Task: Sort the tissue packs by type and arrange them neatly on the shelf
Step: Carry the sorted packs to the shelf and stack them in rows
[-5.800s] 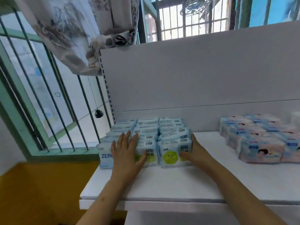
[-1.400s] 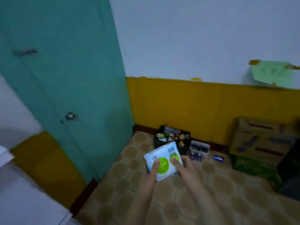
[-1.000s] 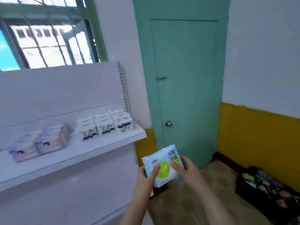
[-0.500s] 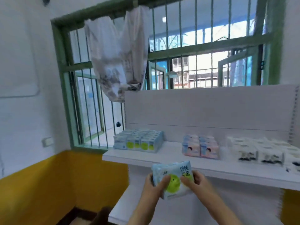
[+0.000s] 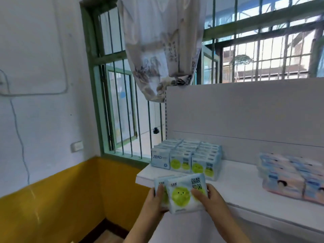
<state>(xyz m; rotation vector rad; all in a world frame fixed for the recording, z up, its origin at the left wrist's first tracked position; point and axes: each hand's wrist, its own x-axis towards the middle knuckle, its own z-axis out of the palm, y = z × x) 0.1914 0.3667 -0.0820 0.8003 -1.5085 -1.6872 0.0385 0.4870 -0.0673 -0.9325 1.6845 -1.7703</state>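
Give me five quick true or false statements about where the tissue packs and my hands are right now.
1. Both hands hold pale blue tissue packs with a green circle. True.
2. The held packs already rest on the white shelf. False: they are held in front of its edge.
3. The left hand hangs free. False: its grip is on the packs' left side.
4. Matching green-circle packs stand at the shelf's left end. True.
5. The right hand touches the pink and blue packs. False: it holds the green-circle packs.
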